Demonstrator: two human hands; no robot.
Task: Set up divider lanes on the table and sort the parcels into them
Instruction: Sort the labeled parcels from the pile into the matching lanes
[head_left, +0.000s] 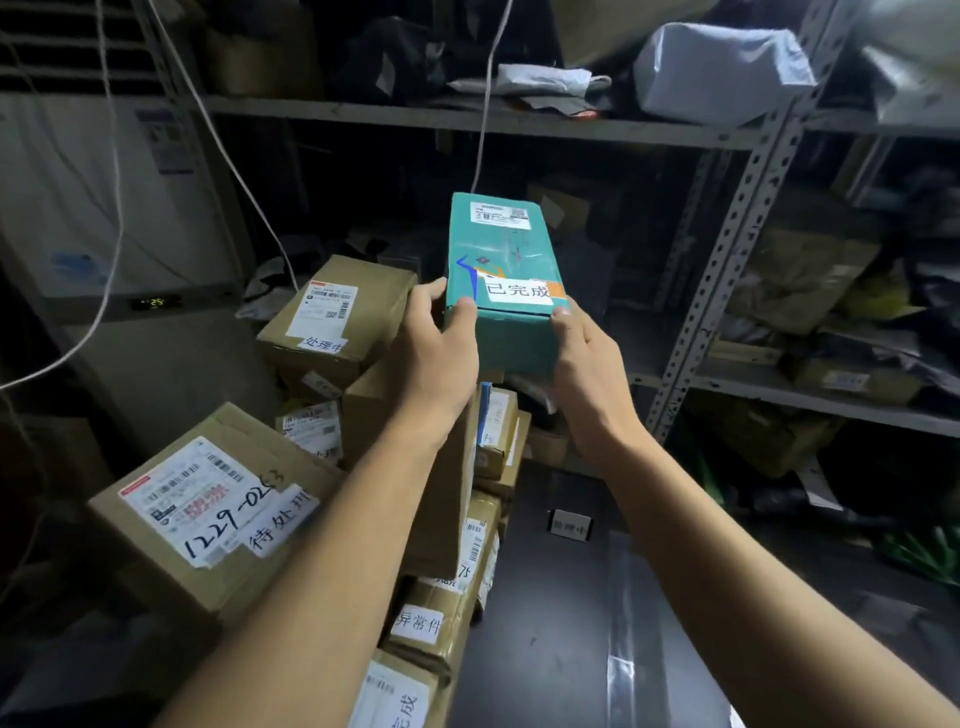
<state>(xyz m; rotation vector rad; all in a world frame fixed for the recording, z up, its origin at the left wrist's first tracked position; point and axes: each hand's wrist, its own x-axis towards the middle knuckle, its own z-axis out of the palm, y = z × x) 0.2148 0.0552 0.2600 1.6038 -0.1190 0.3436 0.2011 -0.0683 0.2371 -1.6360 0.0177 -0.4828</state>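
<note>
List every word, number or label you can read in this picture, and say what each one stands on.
"已完成": white sticker on the teal box held by both hands.
"处理中": slip on the upper brown box.
"1229-02", further digits unclear, and "待处理": the near left brown box.
"异常件": slip on a low brown box.
"处理中", faint: small tag on the dark table.
"25": green display.
Shipping-label print: too small to read.

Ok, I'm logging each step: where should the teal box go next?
Probably down and right onto the dark table. Both hands, left and right, hold the teal box aloft; its tag reads 已完成, and the brown parcels crowd the left.
</note>
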